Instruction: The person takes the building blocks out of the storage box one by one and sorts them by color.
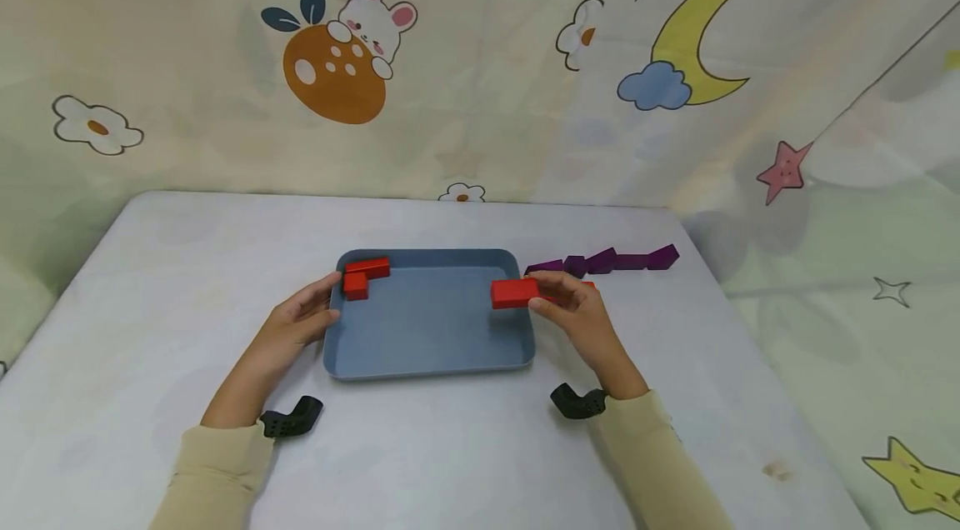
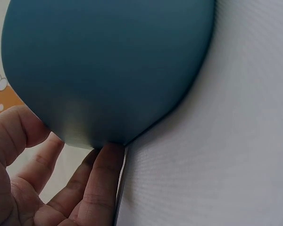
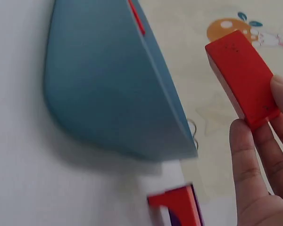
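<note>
A shallow blue-grey tray (image 1: 431, 330) lies on the table. My left hand (image 1: 296, 317) holds its left edge, with fingers (image 2: 104, 183) against the outer wall in the left wrist view. My right hand (image 1: 581, 322) pinches a red rectangular block (image 1: 513, 293) just above the tray's right side. The right wrist view shows this red block (image 3: 243, 77) between thumb and fingers. Inside the tray, at its far left corner, sit a longer red block (image 1: 367, 267) and a shorter red block (image 1: 356, 287).
Several purple blocks (image 1: 602, 262) form a row right of the tray, partly behind my right hand. A red piece with a curved cutout (image 3: 179, 207) lies near them, mostly hidden in the head view. A patterned cloth (image 1: 480, 55) hangs behind the white table (image 1: 450, 463).
</note>
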Action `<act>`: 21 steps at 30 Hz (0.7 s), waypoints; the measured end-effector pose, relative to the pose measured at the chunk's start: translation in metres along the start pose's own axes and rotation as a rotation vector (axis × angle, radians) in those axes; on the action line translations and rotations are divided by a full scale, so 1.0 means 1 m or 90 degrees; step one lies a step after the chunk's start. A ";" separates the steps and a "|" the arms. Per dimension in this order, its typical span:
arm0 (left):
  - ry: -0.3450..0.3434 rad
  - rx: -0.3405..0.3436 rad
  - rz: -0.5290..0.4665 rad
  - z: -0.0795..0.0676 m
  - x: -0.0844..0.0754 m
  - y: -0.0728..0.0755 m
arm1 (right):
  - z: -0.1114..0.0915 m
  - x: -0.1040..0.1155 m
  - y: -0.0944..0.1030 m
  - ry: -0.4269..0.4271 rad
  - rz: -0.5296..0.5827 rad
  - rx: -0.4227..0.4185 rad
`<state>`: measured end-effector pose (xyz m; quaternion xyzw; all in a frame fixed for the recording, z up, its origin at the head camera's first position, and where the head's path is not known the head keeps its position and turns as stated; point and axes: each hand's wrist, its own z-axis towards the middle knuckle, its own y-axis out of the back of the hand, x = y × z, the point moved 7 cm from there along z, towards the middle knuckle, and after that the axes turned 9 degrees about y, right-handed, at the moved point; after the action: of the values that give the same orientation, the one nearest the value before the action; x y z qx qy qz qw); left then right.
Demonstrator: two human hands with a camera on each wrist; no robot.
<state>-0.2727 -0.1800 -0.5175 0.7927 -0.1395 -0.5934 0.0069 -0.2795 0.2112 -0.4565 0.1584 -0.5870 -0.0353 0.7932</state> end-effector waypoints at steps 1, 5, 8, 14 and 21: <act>0.000 0.000 0.000 0.000 0.000 0.000 | -0.001 -0.001 0.005 0.004 -0.001 -0.001; -0.002 0.002 -0.006 -0.001 0.000 0.000 | -0.009 -0.008 0.028 -0.001 -0.006 -0.012; -0.004 0.006 -0.015 -0.001 -0.001 -0.001 | -0.014 -0.016 0.046 -0.009 -0.011 -0.027; -0.005 0.008 -0.026 -0.001 -0.003 -0.002 | -0.018 -0.032 0.083 -0.002 -0.023 -0.047; 0.000 0.006 -0.010 -0.003 -0.002 -0.003 | -0.017 -0.049 0.128 -0.020 -0.058 -0.080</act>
<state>-0.2696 -0.1769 -0.5149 0.7940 -0.1359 -0.5926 -0.0017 -0.2957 0.3476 -0.4686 0.1347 -0.5882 -0.1107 0.7897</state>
